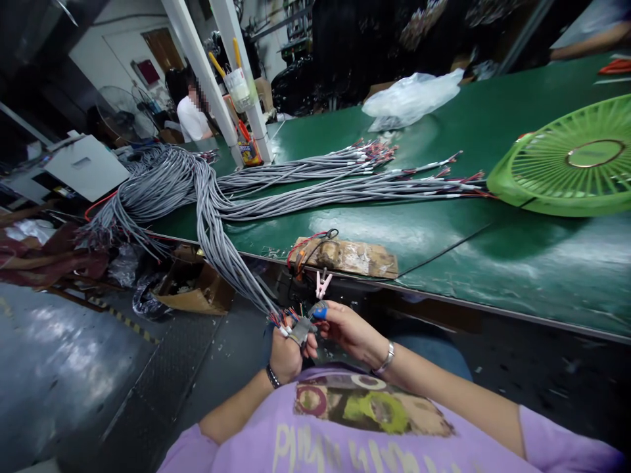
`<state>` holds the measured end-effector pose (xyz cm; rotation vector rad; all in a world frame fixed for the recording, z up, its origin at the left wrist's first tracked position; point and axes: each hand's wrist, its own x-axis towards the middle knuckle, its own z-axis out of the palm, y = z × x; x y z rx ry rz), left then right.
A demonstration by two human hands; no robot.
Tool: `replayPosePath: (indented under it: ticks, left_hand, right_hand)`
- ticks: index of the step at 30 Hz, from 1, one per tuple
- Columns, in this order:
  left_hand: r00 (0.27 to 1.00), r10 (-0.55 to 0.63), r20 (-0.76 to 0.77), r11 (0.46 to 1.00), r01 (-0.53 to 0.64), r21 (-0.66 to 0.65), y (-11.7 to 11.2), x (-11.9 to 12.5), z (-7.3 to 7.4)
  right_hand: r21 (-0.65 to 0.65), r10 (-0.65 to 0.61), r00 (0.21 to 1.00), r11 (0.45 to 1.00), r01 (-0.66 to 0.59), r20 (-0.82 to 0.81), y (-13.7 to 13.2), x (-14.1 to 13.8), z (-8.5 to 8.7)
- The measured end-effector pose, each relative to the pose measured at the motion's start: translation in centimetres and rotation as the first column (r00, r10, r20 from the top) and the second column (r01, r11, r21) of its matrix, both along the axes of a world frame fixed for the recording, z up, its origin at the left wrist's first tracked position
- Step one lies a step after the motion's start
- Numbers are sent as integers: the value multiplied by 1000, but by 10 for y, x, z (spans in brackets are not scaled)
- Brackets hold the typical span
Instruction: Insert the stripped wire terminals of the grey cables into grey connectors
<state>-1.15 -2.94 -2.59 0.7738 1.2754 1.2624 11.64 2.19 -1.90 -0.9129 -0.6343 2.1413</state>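
Note:
My left hand (287, 355) is closed around the end of a bundle of grey cables (224, 246), below the table's front edge. Thin coloured wires fan out of the cable ends there, and a grey wrapping shows over the fingers. Close beside it, my right hand (348, 332) has its thumb and forefinger pinched at the wire ends. Blue and grey coverings sit on its fingertips. What exactly the pinch holds is too small to make out. Just above the hands, a pale pink clip (323, 285) stands at the table edge.
On the green table (444, 256) lie more grey cables (315, 197), with stripped ends pointing right. A taped cardboard strip (355, 257) rests at the front edge. A green fan (566, 157) stands right, a plastic bag (411, 98) behind. Another person (192, 118) is at the back left.

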Motion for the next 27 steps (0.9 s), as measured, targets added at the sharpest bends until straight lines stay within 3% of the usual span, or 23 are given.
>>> replayPosePath:
  ticks: [6, 15, 21, 24, 27]
  left_hand:
    - [991, -124, -42, 992, 124, -1, -3, -2, -6]
    - [983, -143, -118, 989, 146, 21, -4, -1, -7]
    - [992, -74, -104, 997, 77, 23, -4, -1, -7]
    - [998, -64, -10, 998, 64, 3, -3, -3, -2]
    - [988, -85, 127, 996, 86, -1, 0, -5, 6]
  right_hand:
    - [49, 86, 995, 995, -83, -52, 4, 10, 5]
    - [142, -55, 994, 989, 41, 93, 3, 0, 2]
    - [200, -132, 981, 975, 101, 145, 1, -1, 3]
    - [141, -111, 992, 985, 101, 66, 3, 5, 0]
    - [-14, -95, 995, 995, 94, -39, 9, 13, -3]
